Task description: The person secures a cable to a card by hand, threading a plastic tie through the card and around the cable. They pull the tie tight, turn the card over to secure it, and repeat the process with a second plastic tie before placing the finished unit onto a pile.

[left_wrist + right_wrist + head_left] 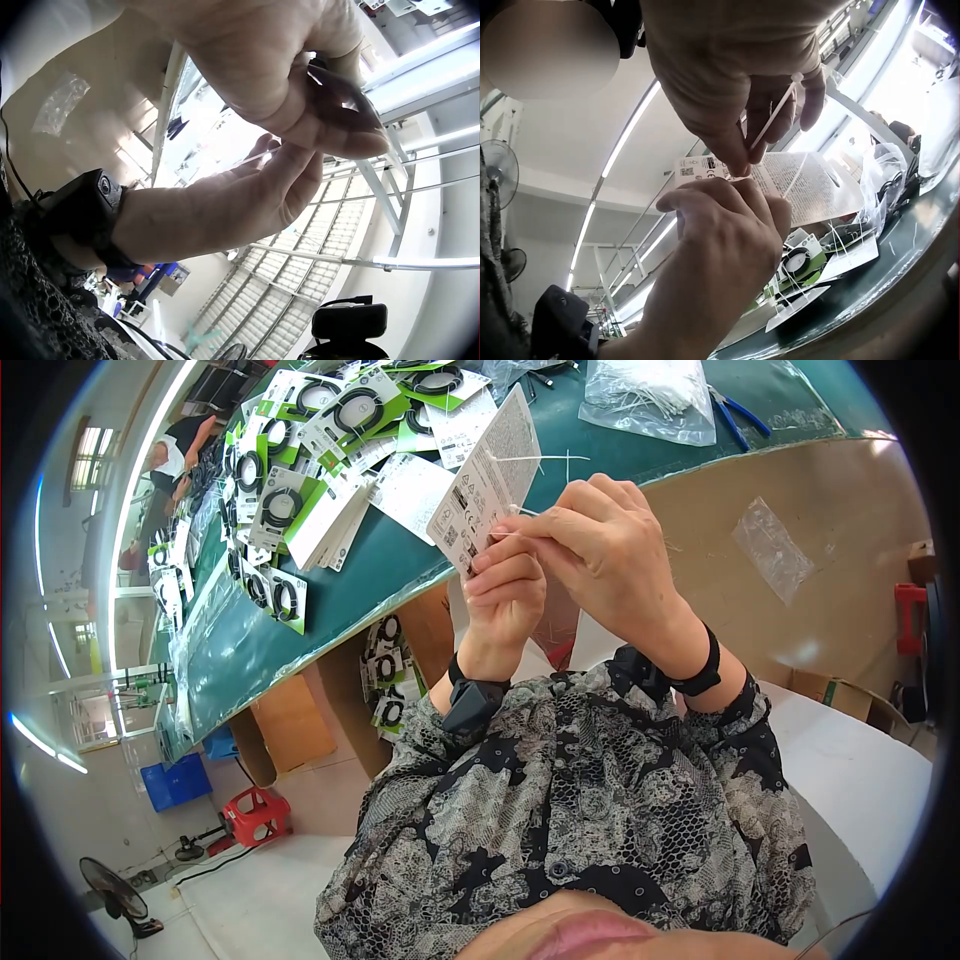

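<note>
My left hand [505, 595] grips the lower edge of a white printed card [490, 480], which stands tilted above the table's near edge. Its back, with small print and symbols, faces me. At the card's lower right, my right hand [612, 555] pinches a thin white cable tie [775, 112] between thumb and fingers. The tie's small head sticks up beside the right fingers in the right wrist view. Another white strip [522, 457] juts from the card's upper part. Both hands' fingertips meet close together, and the left hand [262, 67] partly hides the card in its own wrist view.
Many carded black cables [280, 507] lie heaped on the green table [400, 575]. Behind the hands are a clear bag of white cable ties [650, 400] and blue-handled pliers [738, 418]. An empty plastic bag [773, 550] lies at right; carded cables fill a box [350, 690] below.
</note>
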A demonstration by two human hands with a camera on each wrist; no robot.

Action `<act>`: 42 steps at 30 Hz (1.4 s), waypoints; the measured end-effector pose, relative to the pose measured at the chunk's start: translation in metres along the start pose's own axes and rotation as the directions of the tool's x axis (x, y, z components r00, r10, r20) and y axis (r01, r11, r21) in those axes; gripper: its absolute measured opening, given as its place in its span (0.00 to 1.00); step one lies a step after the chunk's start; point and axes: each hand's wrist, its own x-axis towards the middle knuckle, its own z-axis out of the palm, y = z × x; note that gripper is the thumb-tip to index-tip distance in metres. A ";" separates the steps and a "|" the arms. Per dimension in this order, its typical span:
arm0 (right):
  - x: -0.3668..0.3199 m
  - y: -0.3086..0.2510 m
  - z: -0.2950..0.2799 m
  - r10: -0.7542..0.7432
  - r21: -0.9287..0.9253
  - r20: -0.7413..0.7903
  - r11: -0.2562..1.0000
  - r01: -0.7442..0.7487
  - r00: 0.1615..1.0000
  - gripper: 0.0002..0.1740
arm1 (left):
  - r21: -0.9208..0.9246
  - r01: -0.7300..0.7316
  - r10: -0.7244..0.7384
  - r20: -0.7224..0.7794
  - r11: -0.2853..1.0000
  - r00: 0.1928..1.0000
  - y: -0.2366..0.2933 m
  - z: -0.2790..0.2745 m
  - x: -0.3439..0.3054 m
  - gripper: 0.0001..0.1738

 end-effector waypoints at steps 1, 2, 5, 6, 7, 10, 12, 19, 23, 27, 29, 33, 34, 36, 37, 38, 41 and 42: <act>0.000 0.000 0.000 0.003 -0.004 0.007 1.000 -0.003 1.000 0.10 | 0.000 0.000 0.000 0.000 1.000 1.000 0.000 0.000 0.000 0.07; -0.001 0.000 0.000 0.006 -0.008 0.014 1.000 -0.006 1.000 0.10 | 0.007 0.003 -0.003 -0.002 1.000 1.000 0.001 0.000 0.000 0.07; 0.000 0.000 0.001 -0.004 0.003 0.014 1.000 0.004 1.000 0.10 | 0.020 0.009 -0.008 -0.005 1.000 1.000 0.003 -0.001 -0.001 0.06; 0.000 0.000 0.002 -0.009 0.009 0.014 1.000 0.008 1.000 0.10 | 0.028 -0.008 0.008 -0.008 1.000 1.000 0.003 -0.003 -0.002 0.06; 0.000 0.001 0.003 -0.009 0.008 0.014 1.000 0.009 1.000 0.10 | 0.037 -0.023 0.024 -0.010 0.999 1.000 0.004 -0.004 -0.003 0.06; 0.000 0.001 0.006 -0.016 0.026 -0.016 1.000 0.016 1.000 0.10 | 0.037 -0.028 0.028 -0.008 0.999 1.000 0.003 -0.005 -0.003 0.06; 0.000 0.001 0.004 -0.007 0.017 0.000 1.000 0.007 1.000 0.09 | 0.023 -0.008 0.008 -0.001 1.000 1.000 0.005 -0.004 -0.003 0.06; -0.001 0.000 0.002 0.014 -0.003 0.022 1.000 -0.014 1.000 0.09 | 0.036 0.012 -0.012 -0.001 0.999 1.000 0.007 -0.004 -0.002 0.07; -0.001 -0.001 0.002 0.003 -0.011 0.029 1.000 -0.002 1.000 0.10 | 0.058 -0.015 0.016 -0.024 0.998 1.000 0.008 -0.005 -0.005 0.09; 0.000 -0.003 0.005 -0.015 0.031 0.025 0.999 0.014 1.000 0.09 | 0.323 -0.051 0.062 -0.024 0.945 0.998 0.017 -0.012 -0.011 0.13; -0.001 0.001 0.008 0.035 0.101 0.025 0.994 -0.038 0.999 0.09 | 0.437 -0.068 0.079 -0.007 0.897 0.997 0.019 -0.013 -0.011 0.15; -0.011 0.013 0.004 0.144 0.237 0.101 0.958 -0.165 0.984 0.10 | 0.688 0.001 0.174 -0.185 0.726 0.967 0.026 0.002 -0.012 0.19; -0.013 0.016 0.003 0.193 0.282 0.135 0.933 -0.225 0.972 0.11 | 0.772 0.038 0.196 -0.208 0.634 0.958 0.025 0.007 -0.010 0.19; -0.016 0.018 0.005 0.255 0.346 0.128 0.894 -0.285 0.958 0.13 | 0.894 0.124 0.252 -0.251 0.430 0.935 0.020 0.015 -0.007 0.19; -0.017 0.018 0.006 0.330 0.421 0.107 0.840 -0.344 0.938 0.14 | 0.890 0.108 0.247 -0.237 0.443 0.940 0.018 0.017 -0.007 0.19; -0.020 0.021 0.007 0.406 0.494 0.089 0.775 -0.394 0.910 0.16 | 0.911 0.118 0.266 -0.236 0.394 0.935 0.017 0.018 -0.007 0.19; -0.035 0.043 0.012 0.372 0.562 0.146 0.732 -0.386 0.917 0.19 | 0.947 0.132 0.305 -0.224 0.294 0.926 0.012 0.021 -0.006 0.18; -0.038 0.047 0.012 0.358 0.600 0.173 0.700 -0.386 0.918 0.21 | 0.961 0.132 0.354 -0.216 0.245 0.910 0.009 0.020 -0.007 0.18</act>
